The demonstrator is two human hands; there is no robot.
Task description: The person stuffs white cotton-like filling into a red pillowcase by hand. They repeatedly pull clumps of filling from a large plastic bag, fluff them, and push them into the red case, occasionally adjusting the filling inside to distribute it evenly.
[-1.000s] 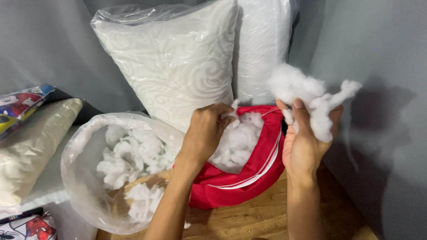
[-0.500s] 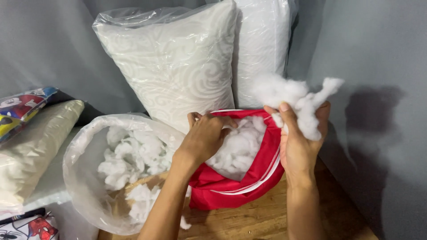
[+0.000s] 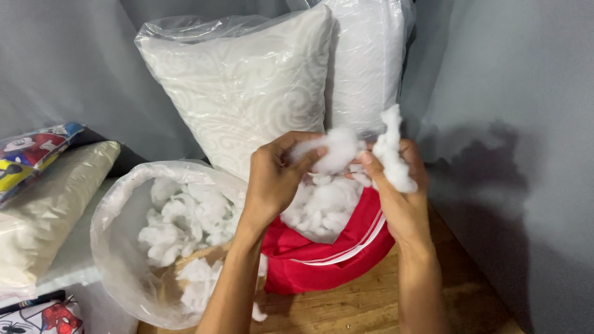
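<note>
My left hand and my right hand both grip one clump of white fibre stuffing, held between them above a red cushion cover. The cover lies open on the wooden table, partly filled with more white stuffing. Part of the clump sticks up past my right fingers. To the left of the red cover a clear plastic bag lies open on its side with loose stuffing inside.
Two white pillows in clear plastic wrap lean against the grey wall behind. A cream pillow and colourful cartoon-print cushions lie at the left. The grey wall stands close on the right.
My right hand has brought the stuffing down and left to the cover's mouth. My left hand has let go of the cover's edge and taken hold of the same clump.
</note>
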